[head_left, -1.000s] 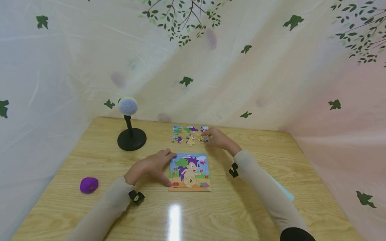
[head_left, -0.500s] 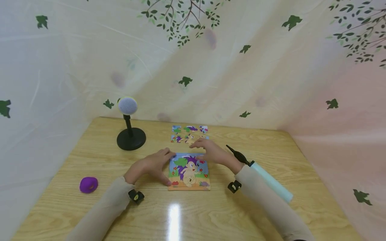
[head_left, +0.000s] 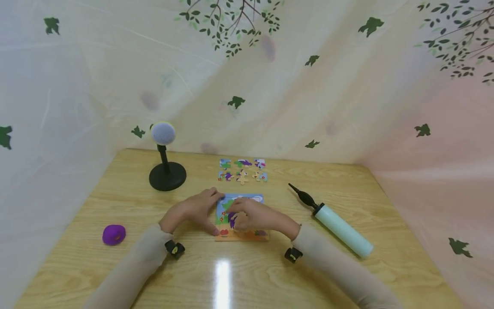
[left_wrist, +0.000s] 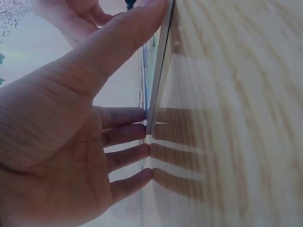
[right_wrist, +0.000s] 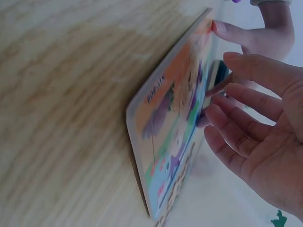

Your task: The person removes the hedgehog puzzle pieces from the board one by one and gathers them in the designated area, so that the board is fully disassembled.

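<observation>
A flat puzzle board (head_left: 251,238) with a purple hedgehog picture lies mid-table. My left hand (head_left: 194,212) rests along its left side, thumb at the front corner and fingertips at the back corner. In the left wrist view its fingers (left_wrist: 125,135) are nearly straight, touching the board's edge and the table. My right hand (head_left: 258,216) is close over the board's middle, covering much of the picture. The right wrist view shows its thumb and fingers (right_wrist: 232,137) bent loosely and spread apart. Several puzzle pieces (head_left: 242,177) lie in two rows behind the board.
A microphone-like round head on a black stand (head_left: 167,176) is at the back left. Nearer on the left sits a purple lump (head_left: 113,234). To the right lies a pale blue hand pump (head_left: 343,229) with a black nozzle. A printed cloth (head_left: 270,107) hangs behind the table.
My right hand has left the lower right puzzle piece at the back and come forward and left over the board. All the back pieces and the pump now show. The left hand has stayed put.
</observation>
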`<state>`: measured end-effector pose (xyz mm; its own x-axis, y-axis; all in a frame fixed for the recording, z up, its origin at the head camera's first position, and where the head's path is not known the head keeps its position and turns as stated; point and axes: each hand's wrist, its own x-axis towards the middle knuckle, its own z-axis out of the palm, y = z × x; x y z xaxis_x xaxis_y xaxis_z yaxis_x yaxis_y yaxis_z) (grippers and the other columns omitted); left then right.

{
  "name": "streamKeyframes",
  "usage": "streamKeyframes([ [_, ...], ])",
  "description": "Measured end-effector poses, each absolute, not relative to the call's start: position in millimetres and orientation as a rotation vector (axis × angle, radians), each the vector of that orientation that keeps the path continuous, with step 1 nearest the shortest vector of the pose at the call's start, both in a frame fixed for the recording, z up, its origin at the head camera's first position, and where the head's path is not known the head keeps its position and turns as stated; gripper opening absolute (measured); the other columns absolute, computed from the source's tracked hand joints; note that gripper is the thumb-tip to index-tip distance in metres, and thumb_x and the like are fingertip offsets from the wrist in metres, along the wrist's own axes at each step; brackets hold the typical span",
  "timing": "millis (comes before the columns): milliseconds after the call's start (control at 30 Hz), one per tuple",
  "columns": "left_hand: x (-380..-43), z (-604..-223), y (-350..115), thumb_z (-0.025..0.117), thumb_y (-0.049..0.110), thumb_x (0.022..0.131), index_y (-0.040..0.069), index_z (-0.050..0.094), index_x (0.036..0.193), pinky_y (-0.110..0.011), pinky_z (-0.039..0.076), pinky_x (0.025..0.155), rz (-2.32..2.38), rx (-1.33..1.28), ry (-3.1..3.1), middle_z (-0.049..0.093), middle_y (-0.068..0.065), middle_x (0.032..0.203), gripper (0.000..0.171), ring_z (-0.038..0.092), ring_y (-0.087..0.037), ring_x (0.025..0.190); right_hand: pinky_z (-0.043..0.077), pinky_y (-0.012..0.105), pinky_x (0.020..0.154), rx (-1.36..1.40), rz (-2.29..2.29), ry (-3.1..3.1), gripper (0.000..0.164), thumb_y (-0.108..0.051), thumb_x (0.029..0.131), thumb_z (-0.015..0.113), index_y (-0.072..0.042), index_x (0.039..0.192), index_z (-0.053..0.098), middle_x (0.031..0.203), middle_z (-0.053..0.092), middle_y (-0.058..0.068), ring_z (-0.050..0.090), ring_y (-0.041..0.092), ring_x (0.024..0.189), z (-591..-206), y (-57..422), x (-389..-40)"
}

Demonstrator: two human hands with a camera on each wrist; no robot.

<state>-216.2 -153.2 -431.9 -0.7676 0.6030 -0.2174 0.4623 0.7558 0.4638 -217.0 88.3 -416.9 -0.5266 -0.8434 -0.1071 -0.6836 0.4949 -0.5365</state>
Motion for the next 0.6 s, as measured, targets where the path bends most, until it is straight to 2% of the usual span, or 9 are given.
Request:
streamKeyframes([
  [167,-217,-433,-154,0.087,0.055,0.074,0.002,0.036,0.155,-0.052,0.044,0.113,0.552,0.828,2.604,0.045,-0.013,0.138,0.110,0.045,-0.030,0.130,0.052,0.035,0.104,-1.285,-0.536,2.406,0.044,-0.014,0.092,0.075,-0.005,0.133,0.066,0.132,0.064,0.009,0.060,0.022,0.122,-422,84,-215],
  [367,-216,-434,-154,0.087,0.054,0.073,0.001,0.036,0.154,-0.053,0.044,0.112,0.563,0.831,2.605,0.045,-0.014,0.137,0.110,0.045,-0.030,0.129,0.053,0.027,0.096,-1.325,-0.468,2.414,0.046,-0.018,0.090,0.078,-0.005,0.132,0.067,0.129,0.063,0.009,0.060,0.019,0.115,-427,81,-213],
  [600,-217,-436,-154,0.087,0.054,0.073,0.001,0.036,0.154,-0.052,0.045,0.111,0.554,0.844,2.607,0.045,-0.013,0.136,0.110,0.045,-0.029,0.128,0.052,0.026,0.095,-1.347,-0.449,2.444,0.048,-0.021,0.088,0.081,-0.008,0.131,0.068,0.127,0.063,0.009,0.057,0.019,0.114,-430,78,-211],
])
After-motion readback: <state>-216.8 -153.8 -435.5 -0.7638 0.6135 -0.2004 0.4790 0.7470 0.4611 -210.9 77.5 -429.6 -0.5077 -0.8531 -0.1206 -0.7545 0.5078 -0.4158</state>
